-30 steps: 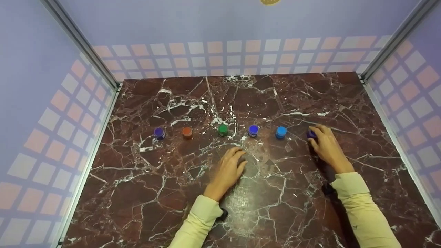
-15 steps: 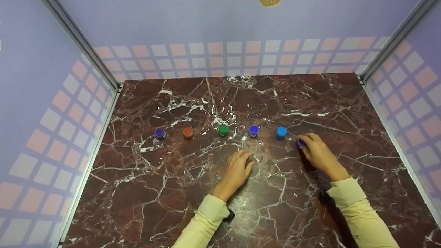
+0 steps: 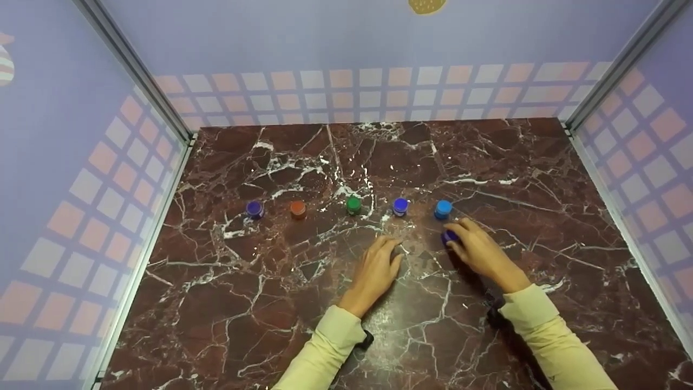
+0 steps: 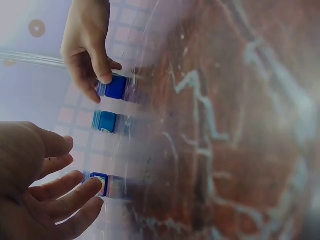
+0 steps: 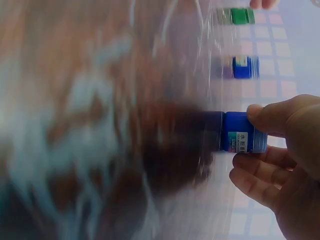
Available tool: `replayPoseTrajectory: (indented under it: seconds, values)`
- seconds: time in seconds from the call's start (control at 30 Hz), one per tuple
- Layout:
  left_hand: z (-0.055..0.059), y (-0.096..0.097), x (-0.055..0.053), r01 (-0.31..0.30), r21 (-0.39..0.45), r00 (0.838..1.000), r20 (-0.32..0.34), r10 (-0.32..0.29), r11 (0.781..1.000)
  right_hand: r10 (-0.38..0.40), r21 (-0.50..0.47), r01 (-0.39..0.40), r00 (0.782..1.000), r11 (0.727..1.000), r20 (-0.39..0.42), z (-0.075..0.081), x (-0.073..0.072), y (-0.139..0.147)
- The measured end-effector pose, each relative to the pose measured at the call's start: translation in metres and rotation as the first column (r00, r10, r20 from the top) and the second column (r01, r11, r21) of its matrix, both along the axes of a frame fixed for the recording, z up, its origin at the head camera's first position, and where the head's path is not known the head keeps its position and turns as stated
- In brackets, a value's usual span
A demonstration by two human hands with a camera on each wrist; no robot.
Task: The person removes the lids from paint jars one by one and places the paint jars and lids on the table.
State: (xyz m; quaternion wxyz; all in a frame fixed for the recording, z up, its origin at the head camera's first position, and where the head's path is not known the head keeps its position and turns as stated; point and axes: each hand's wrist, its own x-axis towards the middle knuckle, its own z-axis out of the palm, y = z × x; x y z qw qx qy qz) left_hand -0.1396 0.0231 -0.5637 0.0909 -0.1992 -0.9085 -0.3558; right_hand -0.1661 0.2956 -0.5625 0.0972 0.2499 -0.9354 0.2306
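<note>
My right hand (image 3: 479, 252) pinches a small dark-blue paint jar (image 5: 235, 131) by its lid, between thumb and fingers. In the right wrist view the jar stands upright, close over the tabletop, its printed label showing. In the head view this jar lies just in front of the light-blue paint jar (image 3: 443, 209). My left hand (image 3: 373, 273) holds nothing, its fingers loosely bent over the middle of the table, in front of the green paint jar (image 3: 353, 205) and a blue paint jar (image 3: 400, 206). The left wrist view shows its fingers (image 4: 65, 200) spread.
Farther left in the same row stand an orange-red paint jar (image 3: 298, 209) and a purple paint jar (image 3: 254, 209). The dark red marbled tabletop (image 3: 216, 314) has panels with a checked pattern at its back, left (image 3: 81, 227) and right.
My right hand has brought the dark-blue jar left and nearer, from the row's right end to just in front of the light-blue jar. My left hand has shifted slightly right.
</note>
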Motion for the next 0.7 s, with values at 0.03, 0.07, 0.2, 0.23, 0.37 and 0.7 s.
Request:
replayPoseTrajectory:
  seconds: [0.03,0.07,0.2,0.23,0.37,0.7]
  values:
    - [0.0,0.0,0.0,0.0,0.0,1.0,0.0,0.0,1.0,0.01,-0.002,-0.01,1.0,1.0,0.011,0.0,0.001,-0.003]
    - [0.001,0.0,0.0,-0.001,-0.001,1.0,-0.001,0.001,1.0,0.016,-0.003,-0.015,1.0,1.0,0.021,0.001,0.002,-0.006]
    - [0.0,-0.001,0.002,-0.003,-0.006,1.0,0.003,0.003,1.0,0.059,-0.016,-0.059,0.998,0.998,0.027,0.002,0.004,-0.021]
    - [0.0,-0.001,0.002,-0.005,-0.013,1.0,0.003,0.005,1.0,0.073,-0.014,-0.073,0.997,0.997,0.019,0.002,0.004,-0.025]
    - [-0.001,-0.003,0.004,-0.011,-0.023,1.0,0.014,0.012,1.0,0.138,-0.004,-0.138,0.99,0.99,0.001,0.003,0.006,-0.042]
    - [-0.002,-0.008,0.007,-0.003,-0.001,0.997,0.079,0.003,1.0,0.251,0.005,-0.251,0.968,0.968,-0.005,0.006,0.013,-0.076]
